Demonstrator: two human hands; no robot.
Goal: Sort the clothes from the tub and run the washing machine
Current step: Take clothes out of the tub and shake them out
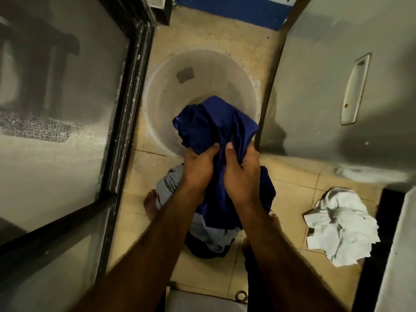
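Over the dark pile [211, 242] at the person's feet, the left hand [198, 167] and right hand [243, 176] both clutch a navy cloth [213, 124], bunched over the tub's [157, 86] near rim. Tossed rightward, it might land among the whites [342, 224] and bleed dye.

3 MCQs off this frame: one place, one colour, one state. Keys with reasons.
1. Where is the white cloth pile?
A) on a shelf
B) on the floor tiles, at right
C) on a chair

2. What colour is the held garment?
A) red
B) yellow
C) dark blue

3. How is the garment held?
A) by left hand and right hand
B) one hand only
C) lying untouched

Key: 1 B, it lies crumpled on tile; 2 C, navy fabric; 3 A, both hands clutch it.
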